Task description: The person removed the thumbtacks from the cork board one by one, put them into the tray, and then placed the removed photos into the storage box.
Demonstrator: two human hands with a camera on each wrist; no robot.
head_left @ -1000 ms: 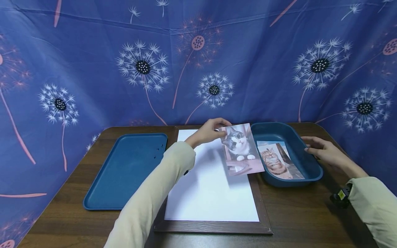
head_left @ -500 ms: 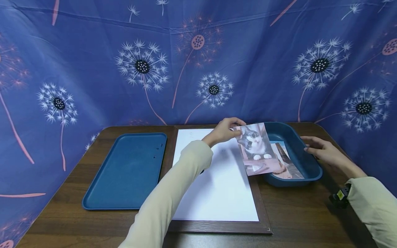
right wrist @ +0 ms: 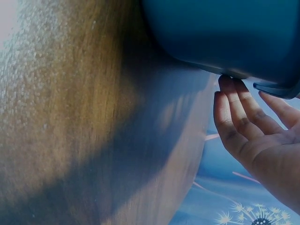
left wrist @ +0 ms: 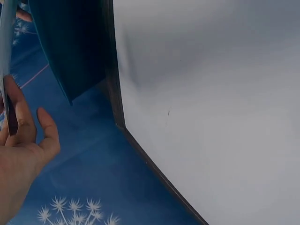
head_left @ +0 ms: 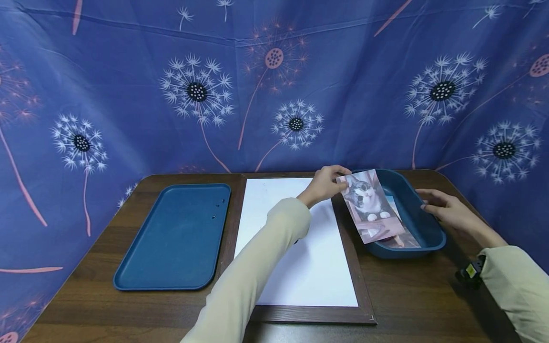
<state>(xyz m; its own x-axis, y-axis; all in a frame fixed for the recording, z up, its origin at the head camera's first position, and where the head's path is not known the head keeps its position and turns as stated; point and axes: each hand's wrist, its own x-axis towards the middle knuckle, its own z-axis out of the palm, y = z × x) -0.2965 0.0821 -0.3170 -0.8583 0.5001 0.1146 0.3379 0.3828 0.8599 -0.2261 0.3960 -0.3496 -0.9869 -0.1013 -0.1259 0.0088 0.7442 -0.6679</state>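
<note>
A photo print of a grey-and-white cat [head_left: 368,202] is pinched at its upper left corner by my left hand [head_left: 323,185]. It tilts over the left side of a blue plastic bin [head_left: 407,190]. In the left wrist view, that print [left wrist: 6,42] shows edge-on between the fingers of my left hand [left wrist: 23,145]. Another print [head_left: 407,238] lies in the bin, mostly covered by the cat photo. My right hand [head_left: 450,212] touches the bin's right rim; in the right wrist view, its fairly straight fingers [right wrist: 239,108] meet the outer wall [right wrist: 225,33].
A white board with a dark wooden frame [head_left: 310,314] lies mid-table, partly under my left forearm. Left of it is a flat blue tray [head_left: 171,238] with a few small holes. A dandelion-printed blue cloth [head_left: 343,71] hangs behind the wooden table [head_left: 429,295].
My left hand has carried the cat photo rightward from over the white board to over the bin, covering more of the print inside. My right hand stays at the rim.
</note>
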